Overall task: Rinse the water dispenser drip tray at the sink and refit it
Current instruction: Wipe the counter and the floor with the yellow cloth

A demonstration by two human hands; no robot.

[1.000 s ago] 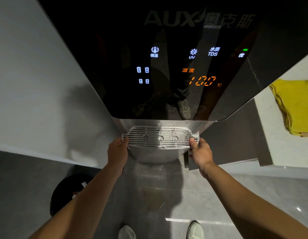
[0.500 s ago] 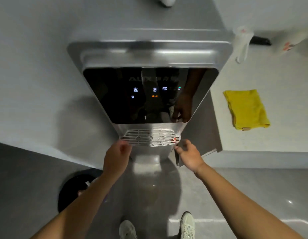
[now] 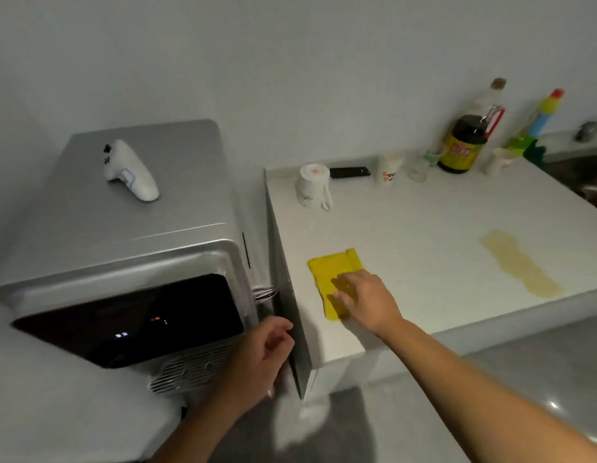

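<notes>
The tray (image 3: 190, 369) sits seated in its slot at the foot of the dispenser (image 3: 107, 245), just under the black panel (image 3: 130, 322). Its long axis runs roughly from 8 to 2 o'clock across the picture. The left hand (image 3: 260, 359) is at the tray's 3 o'clock end, just beside it, with fingers loosely curled and nothing in them. Blur hides whether it touches the grille. The right hand (image 3: 364, 299) is well apart at 2 o'clock from the tray, lying flat and spread on the cloth (image 3: 327, 269) on the counter (image 3: 424, 222). So the left hand is much the nearer, and any pull or push on the tray would probably fall to it.

The panel shows small lit digits, too blurred to read. The bottle (image 3: 462, 145), at the counter's 1 o'clock, has a yellow label with red characters that are not legible. The markings on the mug (image 3: 312, 188) and the cup (image 3: 389, 173) are also unreadable.
</notes>
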